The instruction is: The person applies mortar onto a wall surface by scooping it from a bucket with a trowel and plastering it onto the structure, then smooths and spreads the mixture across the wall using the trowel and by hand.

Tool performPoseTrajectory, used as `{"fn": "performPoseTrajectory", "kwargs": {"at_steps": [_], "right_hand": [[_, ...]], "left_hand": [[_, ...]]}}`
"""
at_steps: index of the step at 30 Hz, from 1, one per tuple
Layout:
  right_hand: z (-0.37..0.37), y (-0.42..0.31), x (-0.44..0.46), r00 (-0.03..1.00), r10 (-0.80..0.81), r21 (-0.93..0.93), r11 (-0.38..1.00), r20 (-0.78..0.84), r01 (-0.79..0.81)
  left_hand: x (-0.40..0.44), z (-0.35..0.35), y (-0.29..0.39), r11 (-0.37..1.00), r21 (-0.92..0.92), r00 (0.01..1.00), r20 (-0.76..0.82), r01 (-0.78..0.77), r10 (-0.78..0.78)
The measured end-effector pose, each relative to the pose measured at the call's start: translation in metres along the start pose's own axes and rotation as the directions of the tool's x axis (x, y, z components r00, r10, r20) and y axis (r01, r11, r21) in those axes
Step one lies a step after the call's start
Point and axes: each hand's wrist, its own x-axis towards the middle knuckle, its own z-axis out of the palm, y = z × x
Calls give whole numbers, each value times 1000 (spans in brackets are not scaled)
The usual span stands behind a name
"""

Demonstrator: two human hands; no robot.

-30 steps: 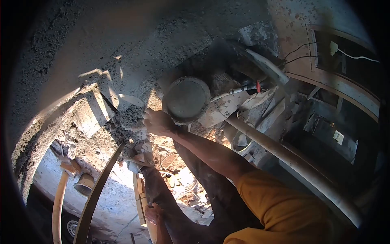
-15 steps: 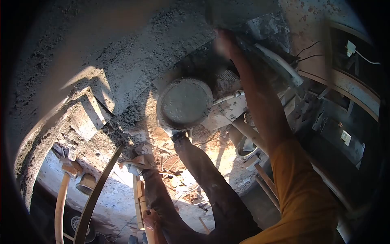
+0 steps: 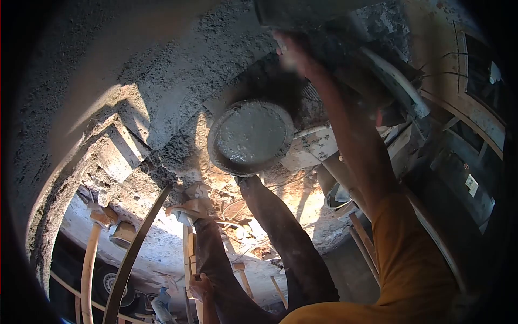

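My right hand (image 3: 294,54) is stretched up to the grey mortared surface, its fingers closed on a plastering float (image 3: 302,15). The float shows as a dark flat plate with a straight edge, and its handle is mostly hidden. My left hand (image 3: 200,287) hangs low beside my leg, wrapped round a light wooden post (image 3: 191,265). Between my arms and above my foot stands a round pan (image 3: 212,154) holding wet grey mortar (image 3: 251,132). Rough wet mortar (image 3: 178,70) covers the surface left of my right hand.
A dark curved strip (image 3: 137,245) and a wooden prop (image 3: 90,270) rise at the left. Far below are a vehicle wheel (image 3: 110,283) and a person in blue (image 3: 162,305). A bucket (image 3: 338,197) sits right of my legs. A pale pipe (image 3: 396,81) runs beside my right arm.
The float and my right hand have shifted slightly left across the mortar. The view has tilted a little, bringing the person below into sight. My left hand keeps its hold.
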Motion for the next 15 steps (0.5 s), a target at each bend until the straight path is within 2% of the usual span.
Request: {"fn": "performPoseTrajectory", "kwargs": {"at_steps": [2, 3, 6, 9, 12, 13, 15], "right_hand": [[22, 4, 1, 984, 30, -105, 994, 174, -12], [27, 6, -1, 980, 39, -106, 994, 197, -18], [42, 29, -6, 981, 88, 282, 959, -174, -36], [45, 29, -39, 998, 33, 73, 997, -46, -30], [50, 30, -48, 975, -55, -281, 953, 215, 116], [47, 43, -41, 994, 4, -174, 985, 112, 16], [35, 44, -64, 997, -36, -20, 999, -64, 35]], "left_hand": [[1, -1, 8, 1000, 9, 1000, -16, -17, 17], [0, -3, 8, 1000, 24, 1000, -26, -14, 14], [-4, -8, 5, 1000, 28, 1000, -15, -6, 7], [-3, -5, -1, 1000, 17, 1000, 16, 2, -2], [0, 0, -4, 999, 34, 1000, 3, 7, -7], [2, 4, -10, 1000, 22, 1000, -3, 5, -5], [-5, -4, -15, 1000, 0, 1000, -19, 5, -5]]}}
